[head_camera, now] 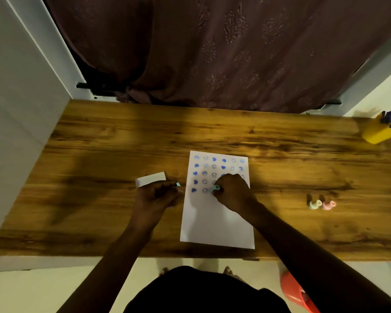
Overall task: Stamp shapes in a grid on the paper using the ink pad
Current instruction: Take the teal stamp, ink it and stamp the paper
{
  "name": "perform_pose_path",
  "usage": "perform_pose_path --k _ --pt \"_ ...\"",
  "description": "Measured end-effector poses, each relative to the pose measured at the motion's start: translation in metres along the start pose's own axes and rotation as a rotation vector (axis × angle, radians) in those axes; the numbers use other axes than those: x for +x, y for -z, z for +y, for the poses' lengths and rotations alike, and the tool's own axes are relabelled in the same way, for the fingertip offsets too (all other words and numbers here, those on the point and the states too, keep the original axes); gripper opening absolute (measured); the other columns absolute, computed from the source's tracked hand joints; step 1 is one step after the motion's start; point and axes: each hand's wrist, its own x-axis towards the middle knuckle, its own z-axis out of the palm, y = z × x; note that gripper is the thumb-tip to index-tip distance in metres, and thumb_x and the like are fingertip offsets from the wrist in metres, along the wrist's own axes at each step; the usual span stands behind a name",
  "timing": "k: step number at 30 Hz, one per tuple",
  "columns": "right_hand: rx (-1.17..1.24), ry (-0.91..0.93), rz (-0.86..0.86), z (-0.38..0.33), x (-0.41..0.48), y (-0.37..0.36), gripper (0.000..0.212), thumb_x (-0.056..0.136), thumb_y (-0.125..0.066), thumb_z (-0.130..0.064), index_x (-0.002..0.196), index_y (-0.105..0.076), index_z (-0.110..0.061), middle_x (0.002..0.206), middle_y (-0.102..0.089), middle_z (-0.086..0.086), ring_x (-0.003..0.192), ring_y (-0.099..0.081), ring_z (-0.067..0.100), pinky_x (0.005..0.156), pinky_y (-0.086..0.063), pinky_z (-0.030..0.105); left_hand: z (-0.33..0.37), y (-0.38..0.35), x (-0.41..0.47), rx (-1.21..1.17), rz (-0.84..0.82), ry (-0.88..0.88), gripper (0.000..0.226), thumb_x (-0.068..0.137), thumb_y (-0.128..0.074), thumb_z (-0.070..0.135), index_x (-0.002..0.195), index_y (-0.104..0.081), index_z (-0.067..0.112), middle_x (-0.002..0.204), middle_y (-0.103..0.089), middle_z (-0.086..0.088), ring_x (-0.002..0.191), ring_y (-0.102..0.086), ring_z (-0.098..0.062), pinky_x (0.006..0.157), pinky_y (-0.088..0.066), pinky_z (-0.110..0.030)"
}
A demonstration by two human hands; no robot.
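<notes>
The paper (216, 219) lies near the tabletop's (99, 154) front edge, its upper half filled with blue stamped shapes (204, 173). The right hand (231, 192) reaches in from the front right, fingers curled around a teal stamp (215, 189) pressed on the sheet. The left hand (155, 196) rests just left of the paper, fingers closed on a small teal piece (178, 184). A white box (150, 178) lies beyond it.

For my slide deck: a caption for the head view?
Right hand presses teal stamp onto paper.
</notes>
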Motion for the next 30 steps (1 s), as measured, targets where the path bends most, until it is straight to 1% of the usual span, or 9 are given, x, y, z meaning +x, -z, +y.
perform_pose_path --k 4,8,10,14,16,18,22,26,30 --pt "0.217 -0.007 0.104 0.011 -0.005 0.028 0.029 0.089 -0.075 -0.039 0.102 -0.080 -0.014 0.103 -0.078 0.002 0.092 -0.071 0.018 0.083 -0.054 0.029 0.002 -0.012 -0.004 0.022 -0.020 0.003 0.018 0.088 -0.079 0.009 0.104 -0.079 0.017 0.102 -0.083 -0.003 0.097 -0.080 -0.021 0.082 -0.066 -0.036" --pt "0.948 -0.139 0.095 0.017 -0.029 0.054 0.020 0.086 -0.080 -0.026 0.096 -0.080 -0.009 0.082 -0.078 0.005 0.076 -0.072 0.021 0.070 -0.061 0.029 0.006 -0.036 -0.009 0.043 -0.076 0.024 0.024 0.089 -0.078 0.010 0.114 -0.077 0.009 0.110 -0.081 -0.008 0.097 -0.080 -0.022 0.088 -0.065 -0.041" --pt "1.084 -0.098 0.040 0.020 -0.042 0.058 0.021 0.087 -0.079 -0.021 0.103 -0.078 -0.007 0.087 -0.078 0.007 0.076 -0.071 0.017 0.071 -0.059 0.025 0.006 -0.047 -0.010 0.058 -0.117 0.031 0.028 0.090 -0.077 0.010 0.118 -0.076 0.007 0.116 -0.080 -0.010 0.097 -0.080 -0.023 0.089 -0.065 -0.041" --pt "1.003 -0.001 0.013 0.028 -0.058 0.052 0.024 0.089 -0.077 -0.014 0.111 -0.075 -0.008 0.104 -0.077 -0.001 0.088 -0.075 0.014 0.070 -0.059 0.022 0.006 -0.067 -0.011 0.044 -0.227 0.003 0.040 0.091 -0.074 0.007 0.131 -0.069 0.009 0.131 -0.073 -0.008 0.107 -0.077 -0.028 0.079 -0.065 -0.029" --pt "0.944 0.040 0.027 0.033 -0.063 0.049 0.025 0.088 -0.078 -0.015 0.112 -0.075 -0.011 0.109 -0.076 -0.007 0.094 -0.074 0.010 0.070 -0.059 0.020 0.007 -0.076 -0.014 0.025 -0.280 -0.036 0.047 0.092 -0.073 0.006 0.136 -0.065 0.020 0.133 -0.071 -0.002 0.110 -0.076 -0.026 0.077 -0.063 -0.026" --pt "0.930 0.076 0.037 0.039 -0.066 0.047 0.027 0.087 -0.079 -0.017 0.113 -0.075 -0.013 0.113 -0.075 -0.009 0.101 -0.072 0.008 0.075 -0.061 0.023 0.009 -0.085 -0.016 0.023 -0.303 -0.061 0.048 0.091 -0.074 0.005 0.123 -0.067 0.041 0.128 -0.073 0.009 0.111 -0.075 -0.022 0.077 -0.063 -0.026" --pt "0.917 0.117 0.056 0.052 -0.071 0.048 0.029 0.086 -0.079 -0.016 0.115 -0.075 -0.014 0.119 -0.074 -0.010 0.113 -0.068 0.005 0.090 -0.060 0.028 0.011 -0.097 -0.017 0.077 -0.326 -0.074 0.058 0.090 -0.075 0.004 0.097 -0.074 0.062 0.112 -0.077 0.027 0.112 -0.074 -0.016 0.078 -0.064 -0.028" --pt "0.902 0.151 0.056 0.064 -0.074 0.053 0.028 0.087 -0.079 -0.014 0.115 -0.075 -0.013 0.120 -0.074 -0.007 0.119 -0.065 0.004 0.095 -0.059 0.029 0.006 -0.108 -0.017 0.104 -0.294 -0.096 0.048 0.086 -0.080 0.008 0.104 -0.074 0.052 0.119 -0.076 0.016 0.112 -0.075 -0.019 0.086 -0.065 -0.040" --pt "0.943 0.156 0.027 0.079 -0.078 0.059 0.031 0.086 -0.078 -0.013 0.117 -0.074 -0.011 0.124 -0.072 -0.006 0.123 -0.063 0.006 0.095 -0.059 0.030 0.005 -0.119 -0.017 0.165 -0.323 -0.086 0.044 0.085 -0.081 0.006 0.094 -0.080 0.050 0.111 -0.079 0.018 0.106 -0.077 -0.019 0.082 -0.066 -0.036"
